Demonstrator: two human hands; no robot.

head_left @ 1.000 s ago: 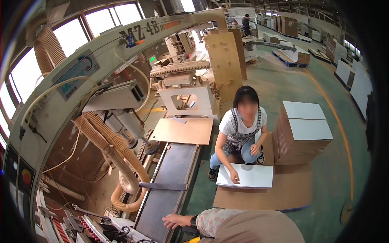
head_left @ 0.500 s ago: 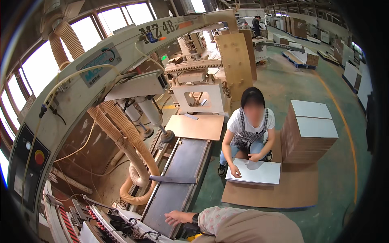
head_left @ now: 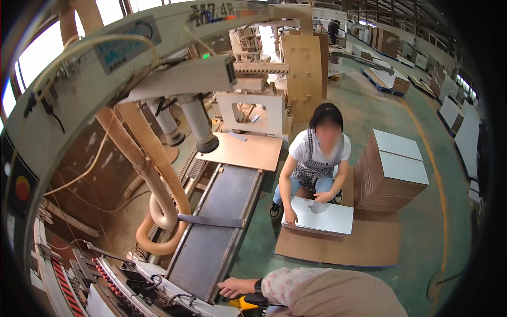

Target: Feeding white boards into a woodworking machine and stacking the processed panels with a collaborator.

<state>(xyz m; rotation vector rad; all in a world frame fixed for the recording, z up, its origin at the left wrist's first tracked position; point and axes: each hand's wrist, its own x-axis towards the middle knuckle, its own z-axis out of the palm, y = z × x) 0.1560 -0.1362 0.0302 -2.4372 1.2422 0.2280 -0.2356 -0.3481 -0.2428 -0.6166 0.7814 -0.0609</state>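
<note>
My left hand (head_left: 236, 287) reaches in from the bottom, a dark band at its wrist and a floral sleeve behind it. Its fingers are loosely stretched, and I see nothing held in them. The hand is close to the near right edge of the dark, flat machine bed (head_left: 211, 211). Just below the wrist is a yellow and black object (head_left: 246, 302), partly cut off, whose kind I cannot tell. A grey strip (head_left: 211, 220) lies across the bed, and a light brown board (head_left: 243, 150) rests at its far end. My right hand does not show.
A co-worker (head_left: 322, 153) crouches at a low stack of white panels (head_left: 322, 216) on a brown sheet (head_left: 369, 238). Beside it stands a taller panel stack (head_left: 393, 169). Machine cylinders (head_left: 198, 121) hang over the bed, near ribbed hoses (head_left: 153, 179).
The view has shifted, and the scene sits further left and higher. My left hand has drawn back toward the bed's edge, its fingers less spread. The co-worker's hand still touches the low stack.
</note>
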